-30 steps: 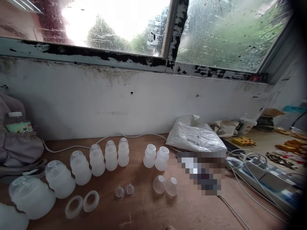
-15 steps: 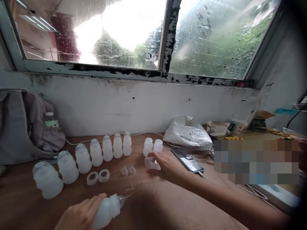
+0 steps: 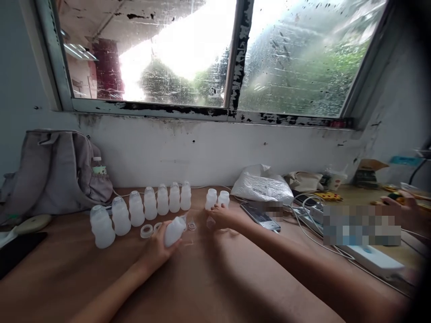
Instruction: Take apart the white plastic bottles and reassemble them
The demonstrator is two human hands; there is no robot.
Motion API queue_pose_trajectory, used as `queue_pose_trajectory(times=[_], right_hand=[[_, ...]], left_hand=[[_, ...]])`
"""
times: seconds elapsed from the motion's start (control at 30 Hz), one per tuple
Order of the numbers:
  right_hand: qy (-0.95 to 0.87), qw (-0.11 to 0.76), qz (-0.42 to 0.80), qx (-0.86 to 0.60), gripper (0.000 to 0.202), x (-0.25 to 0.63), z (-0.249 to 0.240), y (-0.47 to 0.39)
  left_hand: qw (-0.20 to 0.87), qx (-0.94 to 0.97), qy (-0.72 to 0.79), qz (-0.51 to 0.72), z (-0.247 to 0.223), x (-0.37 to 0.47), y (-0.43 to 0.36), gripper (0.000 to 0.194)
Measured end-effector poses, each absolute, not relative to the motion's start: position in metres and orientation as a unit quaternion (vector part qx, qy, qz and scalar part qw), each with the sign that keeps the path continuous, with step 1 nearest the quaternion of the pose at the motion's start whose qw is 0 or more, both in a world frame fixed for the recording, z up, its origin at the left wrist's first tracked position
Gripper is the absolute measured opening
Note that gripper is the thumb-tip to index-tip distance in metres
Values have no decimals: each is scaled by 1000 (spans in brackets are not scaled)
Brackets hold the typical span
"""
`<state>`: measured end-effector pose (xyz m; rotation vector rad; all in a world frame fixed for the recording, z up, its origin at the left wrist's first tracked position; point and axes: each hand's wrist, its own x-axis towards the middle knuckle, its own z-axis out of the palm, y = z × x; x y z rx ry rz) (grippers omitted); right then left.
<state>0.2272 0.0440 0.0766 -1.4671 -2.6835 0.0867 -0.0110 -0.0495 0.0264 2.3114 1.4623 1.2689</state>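
My left hand is wrapped round a frosted bottle that tilts to the right, its clear nipple at the upper end. My right hand is at a clear cap, just in front of two uncapped bottles; its fingers are partly bent, and their hold on the cap is hard to make out. Several capped bottles stand in a curved row at the left. White rings lie beside my left hand, one partly hidden. A clear nipple rests between my hands.
A grey backpack stands at the left against the wall. Behind my right arm are a silvery bag, a phone, cables and a white power strip. Another person's hand shows at the far right.
The view has shifted, bringing more of the backpack into sight. My left hand has moved forward and right with its bottle, now close to the nipples. My right hand remains by the cap.
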Motion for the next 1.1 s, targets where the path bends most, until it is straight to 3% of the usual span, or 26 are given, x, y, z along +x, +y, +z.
queue_pose_trajectory(times=[0.1,0.23,0.33,0.43,0.67,0.9,1.1], right_hand=[[-887,49,93,-451,58,219,89,27],[-823,257,366,-350,67,178,87,-6],[-689,428,490,-318,50,143,70,-17],[-563,504,574,-315,36,126,63,-12],[-499,535,625,-272,28,137,89,-13],[-524,515,646,-206,23,136,105,-29],[-569,460,654,-193,45,139,105,-29]], left_hand=[[81,759,485,427,26,-13,-49,41],[80,766,489,410,26,-8,-53,43],[87,739,522,417,27,3,-57,45],[195,694,516,463,33,20,-59,45],[517,565,427,481,75,48,-75,21],[653,502,374,426,91,36,-86,20],[686,485,355,411,73,33,-82,30]])
